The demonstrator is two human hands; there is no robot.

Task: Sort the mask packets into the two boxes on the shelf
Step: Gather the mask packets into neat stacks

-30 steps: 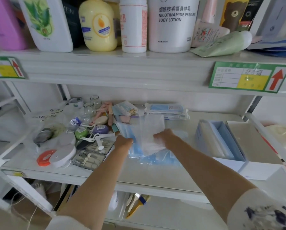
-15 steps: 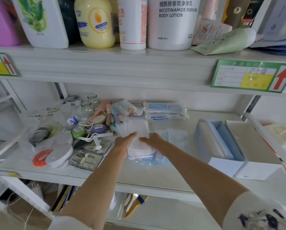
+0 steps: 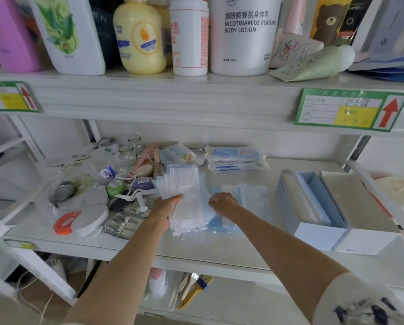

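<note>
A: Where do we stand with the packets?

B: Our left hand (image 3: pixel 167 211) grips a fan of white mask packets (image 3: pixel 184 195), thumb on top, fingers hidden beneath. Their long axis runs near to far, the far ends splayed toward the back of the shelf.

A: And our right hand (image 3: pixel 223 202)?

B: It is just right of that stack, knuckles up, fingers curled down onto the blue mask packets (image 3: pixel 250 195) lying flat on the shelf (image 3: pixel 219 249). We cannot tell whether it pinches one or only presses on them.

A: So the hands are apart?

B: Close, but not touching; the white stack's edge lies between them.

A: Which way do the boxes lie?

B: Both to the right. The blue-lined box (image 3: pixel 313 207) is the nearer of the two to our hands, and the white box (image 3: pixel 360 212) touches its right side. Both are open at the top, their long sides running near to far, like the packets.

A: Then our right hand is the better placed?

B: We judge so. The white stack would have to cross over the blue pile to get there, with little turning needed. More sealed packs (image 3: pixel 236 158) wait at the back.
</note>
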